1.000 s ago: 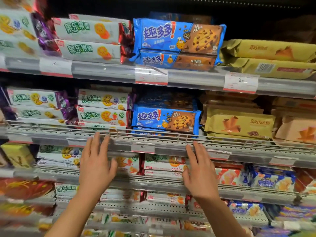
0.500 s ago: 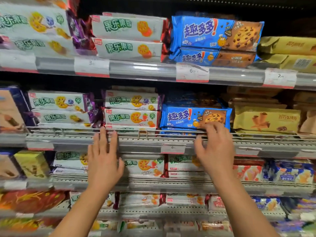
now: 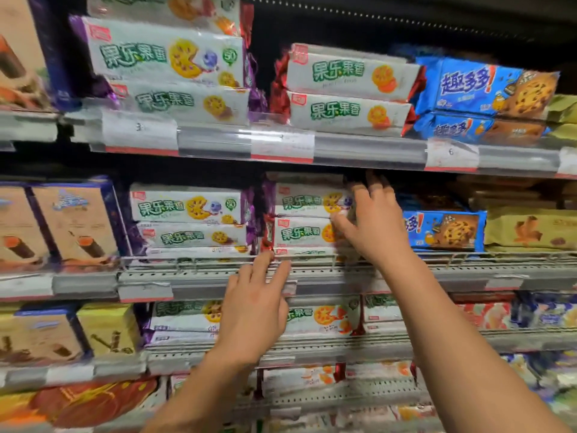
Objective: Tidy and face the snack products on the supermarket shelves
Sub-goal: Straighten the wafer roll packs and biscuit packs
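White biscuit packs with green lettering point(image 3: 299, 234) lie stacked on the middle shelf behind a wire rail point(image 3: 193, 260). My right hand point(image 3: 373, 223) is at the right end of this stack. Its thumb lies across the front of the top pack point(image 3: 301, 200) and its fingers reach up and behind that pack's end. My left hand point(image 3: 254, 307) is lower, with straight fingers whose tips touch the wire rail below the stack's left end. A second stack of the same packs with purple ends point(image 3: 187, 210) sits to the left.
Blue chocolate-chip cookie packs point(image 3: 446, 229) lie just right of my right hand, with yellow packs point(image 3: 530, 229) beyond them. Brown wafer-roll boxes point(image 3: 75, 226) stand at the left. The upper shelf edge with price tags point(image 3: 281, 148) hangs close above my right hand. More packs fill the shelves below.
The view has shifted left. My right hand rose from the rail in front of the blue cookies to the right end of the white biscuit stack. My left hand stayed at the rail.
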`<state>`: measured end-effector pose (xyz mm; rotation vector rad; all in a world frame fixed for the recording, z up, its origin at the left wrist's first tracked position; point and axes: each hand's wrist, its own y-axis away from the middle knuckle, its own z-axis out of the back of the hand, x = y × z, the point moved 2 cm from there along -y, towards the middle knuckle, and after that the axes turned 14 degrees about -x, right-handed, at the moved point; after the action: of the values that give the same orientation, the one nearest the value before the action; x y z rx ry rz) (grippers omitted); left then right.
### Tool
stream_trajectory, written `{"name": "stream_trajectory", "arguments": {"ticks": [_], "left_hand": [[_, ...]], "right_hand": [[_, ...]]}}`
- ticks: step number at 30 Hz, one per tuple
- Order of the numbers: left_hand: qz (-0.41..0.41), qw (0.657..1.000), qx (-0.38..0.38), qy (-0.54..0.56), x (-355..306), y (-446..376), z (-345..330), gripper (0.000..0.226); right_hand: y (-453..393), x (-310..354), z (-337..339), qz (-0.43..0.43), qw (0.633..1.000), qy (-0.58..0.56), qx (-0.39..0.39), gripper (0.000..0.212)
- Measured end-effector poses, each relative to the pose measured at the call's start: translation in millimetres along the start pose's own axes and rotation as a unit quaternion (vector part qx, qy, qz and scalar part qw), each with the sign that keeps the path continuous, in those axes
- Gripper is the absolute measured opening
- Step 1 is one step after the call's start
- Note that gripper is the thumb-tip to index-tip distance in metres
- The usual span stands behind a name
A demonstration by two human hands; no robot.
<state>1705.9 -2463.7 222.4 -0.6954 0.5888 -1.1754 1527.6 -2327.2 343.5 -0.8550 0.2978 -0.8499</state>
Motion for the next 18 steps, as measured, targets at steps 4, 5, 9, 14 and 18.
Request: {"name": "stream_trajectory", "arguments": {"ticks": [4,5,9,14,18], "left_hand": [[0.002,1.000,-0.009,0.013,1,-5,-2,0.053],[0.003,1.000,-0.010,0.017,2,-5,-2,0.053],[-0.022,1.000,-0.004,-0.004,2,-8,0,0.056],[-0.115,0.993,-0.018,0.002,-5,-57,51,0.015],[-0.138,0.974,-0.171,0.059,-2,-113,129,0.022]], "right_hand": [[4,4,7,0.022,0.999,-0.017,-0.046,0.059],[4,4,12,0.037,0.997,-0.023,-0.065,0.051],[5,-4,28,0.107,0.985,-0.030,-0.131,0.039],[12,-16,38,0.219,0.956,-0.073,-0.183,0.055],[7,-26,56,0.250,0.941,-0.117,-0.195,0.050]]}}
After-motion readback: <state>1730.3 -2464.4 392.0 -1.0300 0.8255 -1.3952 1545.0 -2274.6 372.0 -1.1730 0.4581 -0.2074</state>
